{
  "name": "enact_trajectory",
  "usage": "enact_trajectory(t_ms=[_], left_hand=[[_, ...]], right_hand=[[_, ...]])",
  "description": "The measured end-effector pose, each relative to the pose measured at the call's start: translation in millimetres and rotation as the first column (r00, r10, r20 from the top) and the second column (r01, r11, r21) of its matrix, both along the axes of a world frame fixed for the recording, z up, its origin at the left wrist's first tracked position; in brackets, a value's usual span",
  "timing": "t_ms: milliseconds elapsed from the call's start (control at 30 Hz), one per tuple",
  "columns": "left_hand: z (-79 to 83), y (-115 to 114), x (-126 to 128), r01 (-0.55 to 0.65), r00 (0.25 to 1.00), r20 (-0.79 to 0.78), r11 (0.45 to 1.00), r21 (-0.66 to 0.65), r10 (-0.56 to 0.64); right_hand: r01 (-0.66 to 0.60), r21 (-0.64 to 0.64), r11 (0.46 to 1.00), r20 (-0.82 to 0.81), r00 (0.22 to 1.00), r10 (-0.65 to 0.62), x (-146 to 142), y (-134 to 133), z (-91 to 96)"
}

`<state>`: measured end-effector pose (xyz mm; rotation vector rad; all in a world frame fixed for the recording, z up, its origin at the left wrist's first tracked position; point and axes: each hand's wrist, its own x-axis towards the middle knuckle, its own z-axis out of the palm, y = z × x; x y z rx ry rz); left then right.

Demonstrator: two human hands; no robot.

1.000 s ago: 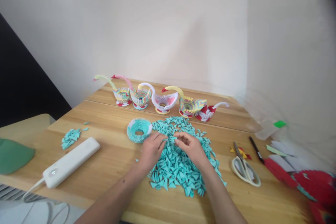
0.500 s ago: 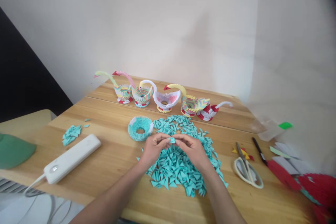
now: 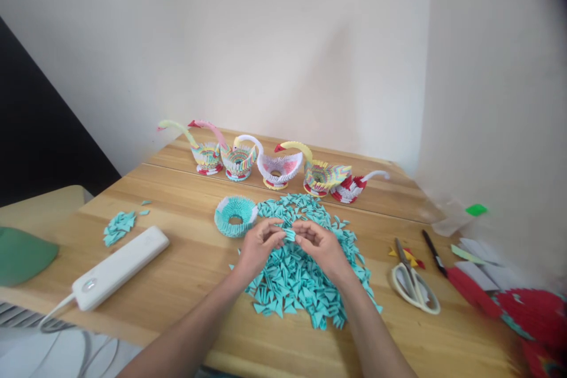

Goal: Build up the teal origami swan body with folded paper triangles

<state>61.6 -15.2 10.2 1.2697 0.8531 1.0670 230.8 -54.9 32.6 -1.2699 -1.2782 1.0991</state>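
Observation:
Between my fingertips is a small stack of turquoise folded paper pieces (image 3: 289, 235), pinched from both sides. My left hand (image 3: 262, 245) grips its left end with thumb and forefinger. On the other end, my right hand (image 3: 322, 247) closes its thumb and fingers. Both hands hover over a wide heap of loose turquoise paper triangles (image 3: 305, 289). Just left of the heap sits a round turquoise paper ring bowl (image 3: 235, 224) with white patches on its rim. How many pieces are in the stack I cannot tell.
Several folded-paper swans (image 3: 279, 168) stand in a row at the back. A white power strip (image 3: 119, 269) and a small turquoise pile (image 3: 119, 227) lie left. Scissors (image 3: 414, 286), a black pen (image 3: 434, 253) and a red paper piece (image 3: 531, 313) lie right. A wooden table (image 3: 177, 307) bears them.
My fingers have shifted slightly on the stack, and the right fingers look a little more lifted and spread. The camera view has moved slightly; the table's objects stay put.

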Motion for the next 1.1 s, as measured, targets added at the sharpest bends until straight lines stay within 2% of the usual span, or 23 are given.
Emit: enact_trajectory(t_ms=[133,300,500,600,667,733,800,900,1000,1100], left_hand=[[2.1,-1,0,0.027,0.998,-0.059,1.0,0.009,-0.027],[7.0,-1,-4,0.019,0.993,-0.118,0.995,0.1,-0.007],[2.7,2,-7,-0.029,0.981,-0.186,0.986,0.167,0.06],[-1.7,3,-7,-0.037,0.95,-0.29,0.961,0.272,0.119],[-3.9,2,-6,-0.04,0.948,-0.286,0.947,0.317,0.136],[-5.0,1,-4,-0.018,0.973,-0.22,0.969,0.247,0.074],[-4.7,0,-1,0.054,0.993,-0.112,0.994,0.098,-0.043],[-1.5,0,0,0.144,0.989,0.036,0.988,-0.056,-0.142],[1.5,2,-2,0.117,0.991,0.068,0.991,-0.071,-0.112],[0.9,4,-4,0.068,0.998,0.015,0.997,-0.031,-0.068]], right_hand=[[-0.021,-0.004,1.0,-0.005,1.0,0.021,-5,-1,0.7],[-0.01,-0.021,1.0,-0.008,1.0,0.01,-2,-1,2.1],[0.055,-0.003,0.998,-0.028,0.998,-0.055,13,2,2.0],[0.07,-0.001,0.998,-0.039,0.997,-0.07,17,3,-0.3],[0.046,-0.009,0.999,-0.038,0.998,-0.047,15,2,-2.0],[0.019,-0.013,1.0,-0.034,0.999,-0.02,10,2,-2.4],[-0.003,-0.015,1.0,-0.028,1.0,0.003,4,0,-1.0],[-0.035,-0.017,0.999,-0.009,0.999,0.035,-1,-1,3.1],[-0.02,-0.02,1.0,0.021,1.0,0.021,4,-1,5.4],[0.051,-0.007,0.999,0.005,0.999,-0.051,13,0,5.1]])
